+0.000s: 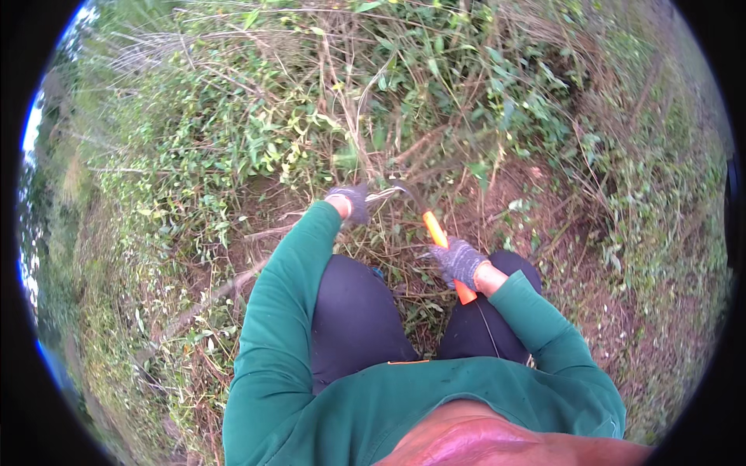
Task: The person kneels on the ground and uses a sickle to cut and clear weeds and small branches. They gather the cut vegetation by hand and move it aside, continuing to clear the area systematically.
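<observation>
My right hand (460, 263), in a grey knit glove, is wrapped around the orange handle of a sickle (436, 229). The sickle's curved blade (412, 194) points forward and left, its outline blurred. My left hand (351, 204), gloved the same way, is closed around some pale plant stems (382, 194). These stems run from its fingers towards the blade; whether blade and stems touch, I cannot tell. Both hands are low, in front of my bent knees.
Dense leafy weeds and vines (250, 128) rise ahead. Dry branching stalks (349, 105) stand among them. Bare brown soil (524, 192) shows to the right, with cut plant litter (419, 314) between my legs. A long woody stem (233, 285) lies on the left.
</observation>
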A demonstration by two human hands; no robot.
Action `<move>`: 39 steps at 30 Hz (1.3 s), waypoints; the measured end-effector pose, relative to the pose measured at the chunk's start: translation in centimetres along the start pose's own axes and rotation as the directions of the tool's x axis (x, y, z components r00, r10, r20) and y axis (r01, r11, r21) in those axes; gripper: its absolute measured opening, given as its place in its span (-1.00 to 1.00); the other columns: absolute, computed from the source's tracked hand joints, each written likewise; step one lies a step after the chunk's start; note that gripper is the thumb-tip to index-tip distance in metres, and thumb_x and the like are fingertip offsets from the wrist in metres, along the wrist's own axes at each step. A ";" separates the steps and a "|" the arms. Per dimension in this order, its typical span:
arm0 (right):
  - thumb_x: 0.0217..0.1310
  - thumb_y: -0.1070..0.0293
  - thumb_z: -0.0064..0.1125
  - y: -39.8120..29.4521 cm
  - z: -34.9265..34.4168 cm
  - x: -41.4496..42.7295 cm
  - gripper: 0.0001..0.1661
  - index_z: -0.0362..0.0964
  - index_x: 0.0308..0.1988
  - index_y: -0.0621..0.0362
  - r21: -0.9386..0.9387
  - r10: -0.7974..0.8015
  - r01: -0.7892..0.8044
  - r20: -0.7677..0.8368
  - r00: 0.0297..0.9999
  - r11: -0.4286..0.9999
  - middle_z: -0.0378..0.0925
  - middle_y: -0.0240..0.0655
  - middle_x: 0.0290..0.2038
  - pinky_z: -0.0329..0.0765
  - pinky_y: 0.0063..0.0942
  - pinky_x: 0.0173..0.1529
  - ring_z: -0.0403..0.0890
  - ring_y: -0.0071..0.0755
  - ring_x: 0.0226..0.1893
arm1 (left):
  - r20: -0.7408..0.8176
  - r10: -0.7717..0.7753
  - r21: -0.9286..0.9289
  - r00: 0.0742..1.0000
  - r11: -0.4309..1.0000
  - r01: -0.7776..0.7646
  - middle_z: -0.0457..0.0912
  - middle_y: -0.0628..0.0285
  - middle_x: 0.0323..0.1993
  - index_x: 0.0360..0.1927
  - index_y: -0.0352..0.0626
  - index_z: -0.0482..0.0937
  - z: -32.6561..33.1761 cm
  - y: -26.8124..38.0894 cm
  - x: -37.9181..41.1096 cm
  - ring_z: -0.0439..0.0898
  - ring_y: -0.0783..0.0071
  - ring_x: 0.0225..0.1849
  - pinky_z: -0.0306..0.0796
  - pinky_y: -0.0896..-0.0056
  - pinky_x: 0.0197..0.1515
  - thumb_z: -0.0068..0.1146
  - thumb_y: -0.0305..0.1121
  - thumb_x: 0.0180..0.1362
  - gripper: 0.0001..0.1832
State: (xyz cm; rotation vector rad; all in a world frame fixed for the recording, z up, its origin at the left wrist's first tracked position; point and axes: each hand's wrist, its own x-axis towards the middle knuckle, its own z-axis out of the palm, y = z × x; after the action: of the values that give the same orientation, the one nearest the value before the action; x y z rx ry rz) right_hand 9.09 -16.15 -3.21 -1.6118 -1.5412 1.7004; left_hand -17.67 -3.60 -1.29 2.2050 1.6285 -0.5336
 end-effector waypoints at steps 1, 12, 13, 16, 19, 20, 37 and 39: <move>0.24 0.00 0.05 0.3 0.8 0.1 -0.52 0.35 -0.21 0.27 -0.078 -0.040 0.038 -0.016 0.999 0.996 0.43 -0.23 -0.67 0.39 -0.31 -0.63 0.49 -0.28 -0.72 | 0.113 0.031 -0.060 0.993 0.998 -0.024 0.62 -0.09 -0.18 0.10 -0.18 0.44 2.2 -2.3 1.4 0.62 0.04 -0.18 0.42 0.08 -0.08 0.29 -0.06 -0.10 -0.32; 0.27 0.12 0.05 0.9 3.2 1.4 -0.69 0.29 -0.26 0.14 0.463 0.014 0.025 -0.080 0.997 0.886 0.33 -0.34 -0.66 0.35 -0.27 -0.62 0.36 -0.30 -0.73 | -0.376 -0.085 0.157 0.923 0.976 0.153 0.66 0.00 -0.23 -0.19 -0.15 0.64 -0.6 2.7 -2.4 0.65 0.06 -0.18 0.51 0.05 -0.12 0.03 -0.33 0.06 -0.73; 0.28 0.12 0.02 0.5 3.2 -1.1 -0.70 0.21 -0.32 0.09 0.486 0.065 0.003 -0.124 0.990 0.874 0.28 -0.41 -0.70 0.29 -0.37 -0.69 0.34 -0.40 -0.76 | -0.431 -0.052 0.183 0.901 0.973 0.143 0.67 0.03 -0.26 -0.19 -0.14 0.64 -0.8 3.2 -2.5 0.67 0.08 -0.21 0.51 0.05 -0.16 -0.02 -0.35 0.10 -0.74; 0.30 0.16 0.00 3.7 4.1 -7.4 -0.76 0.18 -0.31 0.03 0.333 -0.045 0.027 0.048 0.998 0.943 0.24 -0.52 -0.71 0.26 -0.44 -0.73 0.32 -0.46 -0.78 | -0.413 -0.012 0.256 0.911 0.958 0.128 0.66 0.00 -0.22 -0.11 -0.11 0.60 -1.2 1.1 -2.1 0.66 0.08 -0.17 0.50 0.04 -0.15 -0.09 -0.31 0.18 -0.71; 0.30 0.20 0.05 4.0 5.6 -11.7 -0.77 0.20 -0.31 0.03 0.600 0.112 -0.187 0.160 0.981 0.778 0.27 -0.49 -0.67 0.33 -0.47 -0.67 0.30 -0.50 -0.76 | -0.255 0.039 0.404 0.966 0.912 0.070 0.66 0.00 -0.24 -0.12 -0.11 0.60 0.5 1.3 -2.4 0.66 0.10 -0.18 0.50 0.03 -0.17 -0.09 -0.29 0.19 -0.71; 0.29 0.20 0.06 3.8 5.0 -11.5 -0.77 0.20 -0.30 0.02 0.668 0.086 -0.165 0.150 0.985 0.726 0.25 -0.48 -0.68 0.34 -0.46 -0.68 0.29 -0.50 -0.77 | -0.280 0.007 0.361 0.960 0.927 0.098 0.67 0.03 -0.24 -0.11 -0.12 0.60 0.2 1.6 -2.2 0.66 0.09 -0.17 0.50 0.03 -0.16 -0.11 -0.31 0.19 -0.71; 0.31 0.23 0.04 -4.4 -1.1 1.9 -0.78 0.21 -0.36 0.03 0.550 -0.264 0.347 -0.228 0.937 0.760 0.26 -0.49 -0.69 0.29 -0.49 -0.72 0.29 -0.51 -0.79 | 0.356 -0.509 0.270 0.784 0.859 0.435 0.56 0.06 0.03 0.13 -0.08 0.49 17.4 -17.2 -27.5 0.55 0.00 0.01 0.43 0.13 0.05 0.14 0.09 0.03 -0.35; 0.29 0.22 0.06 -5.6 -1.2 5.2 -0.77 0.23 -0.37 0.03 0.651 -0.241 0.244 -0.096 0.966 0.719 0.27 -0.48 -0.69 0.30 -0.50 -0.71 0.30 -0.50 -0.78 | 0.142 -0.399 -0.065 0.906 0.909 0.411 0.56 -0.10 -0.03 0.22 -0.14 0.35 11.3 -13.5 -23.9 0.57 -0.02 -0.03 0.44 0.16 0.05 0.16 0.13 0.02 -0.23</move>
State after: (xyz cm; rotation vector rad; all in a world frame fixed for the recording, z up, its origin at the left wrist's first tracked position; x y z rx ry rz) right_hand 6.25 -9.32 -0.83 -0.9878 -0.9113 1.7966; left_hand -38.08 -25.05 -0.07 1.7278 2.0080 -0.6738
